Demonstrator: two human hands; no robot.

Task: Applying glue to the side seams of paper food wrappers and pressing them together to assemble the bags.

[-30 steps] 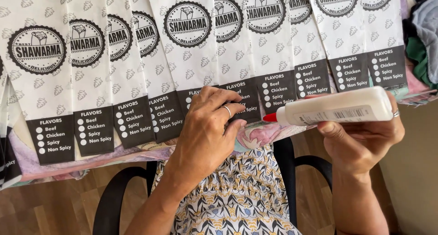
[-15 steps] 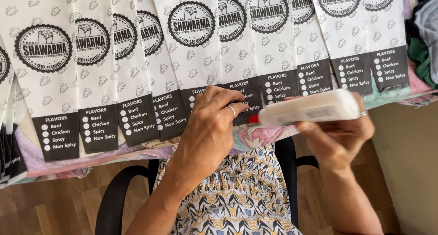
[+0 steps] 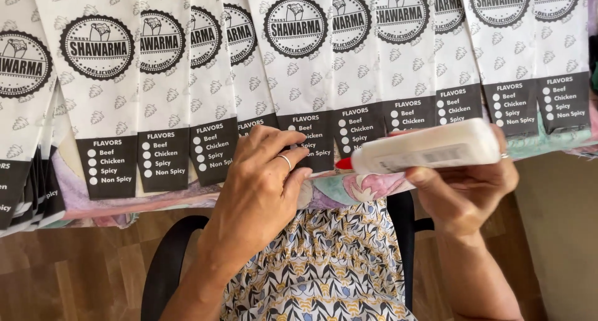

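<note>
A row of tall white paper bags (image 3: 299, 78), each printed with a round black emblem and a black band of white checklist dots at its lower end, lies fanned and overlapping across a surface draped in a pastel floral cloth (image 3: 367, 187), their black ends lined up along the cloth's near edge. The left hand (image 3: 265, 184), a thin ring on one finger, rests palm down near the middle of that near edge, its fingers slightly spread and laid flat over the black band of one bag; it presses on the paper rather than gripping it. Just to its right, the right hand (image 3: 464, 187) is wrapped from below around a white plastic squeeze bottle with a red tip (image 3: 427, 148), fingers closed firmly on the bottle's body. The bottle lies almost level, tip pointing left, close to the left fingertips and over the black end of a bag; whether the tip touches the paper cannot be told. Below the cloth's edge show a patterned garment (image 3: 311, 265) on the person's lap, black chair arms (image 3: 165, 265) and a wooden floor (image 3: 62, 271).
</note>
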